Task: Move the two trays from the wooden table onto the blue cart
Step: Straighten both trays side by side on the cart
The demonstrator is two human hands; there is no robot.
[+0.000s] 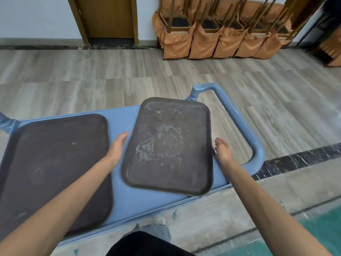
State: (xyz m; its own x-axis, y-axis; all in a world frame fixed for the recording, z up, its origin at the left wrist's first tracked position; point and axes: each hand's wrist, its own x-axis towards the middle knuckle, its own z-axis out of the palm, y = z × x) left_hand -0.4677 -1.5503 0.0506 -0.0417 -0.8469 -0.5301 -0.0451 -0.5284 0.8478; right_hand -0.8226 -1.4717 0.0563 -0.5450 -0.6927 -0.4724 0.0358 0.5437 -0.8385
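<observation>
Two dark brown trays lie on the blue cart. The left tray rests flat on the cart's left side. The right tray, scratched and smeared white, sits at a slight angle on the cart's right side, its near corner overhanging the cart's front edge. My left hand is beside the right tray's left rim, fingers straight and apart from it. My right hand is just off its right rim, fingers loosely spread. Neither hand grips anything. The wooden table is out of view.
The cart's blue handle curves around past my right hand. Upturned chairs with orange covers line the far wall beside a brown door. Wood-look floor lies beyond the cart; a green floor patch is at lower right.
</observation>
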